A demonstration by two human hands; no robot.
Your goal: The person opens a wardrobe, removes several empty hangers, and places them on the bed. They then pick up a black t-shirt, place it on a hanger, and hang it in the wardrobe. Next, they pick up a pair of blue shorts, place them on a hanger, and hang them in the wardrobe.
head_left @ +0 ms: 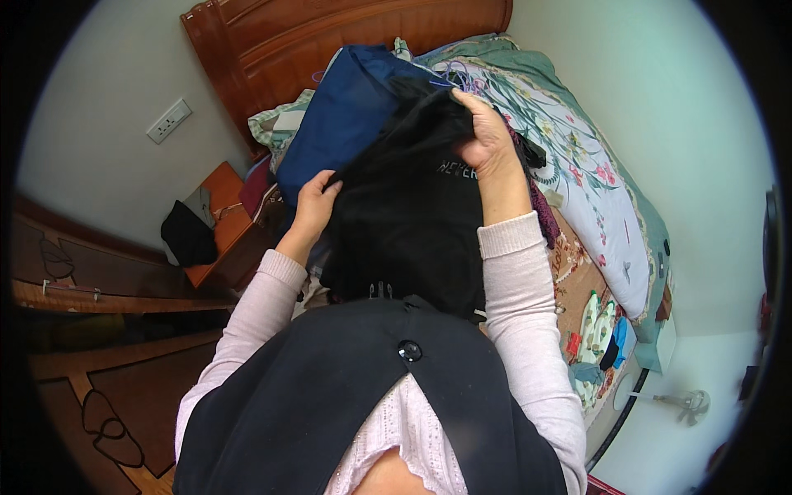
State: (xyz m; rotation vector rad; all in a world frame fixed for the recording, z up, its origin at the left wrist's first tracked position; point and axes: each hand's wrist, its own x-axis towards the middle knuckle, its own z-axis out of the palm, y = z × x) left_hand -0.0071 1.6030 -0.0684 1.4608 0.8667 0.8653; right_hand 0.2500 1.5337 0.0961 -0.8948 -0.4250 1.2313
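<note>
Head view: left hand (314,206), nine o'clock, right hand (492,142), two, grip black garment (404,227); likely spreading; next needs even pull.

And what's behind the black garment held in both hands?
Beyond the black garment, dark blue cloth shows, then the wooden headboard. Whatever lies directly underneath is covered and can't be seen.

Head cam, L of worn pair, wide fisheye, upright. Looks steeply down & fwd from abv wearer's chest. Dark vest (280,396) v. close, btm ctr; L hand (313,205) & R hand (490,142) further off, upper mid-frame; wooden headboard (346,26) well beyond, top, L of ctr. Straight edges bend nr rim; blk vignette in corners.
</note>
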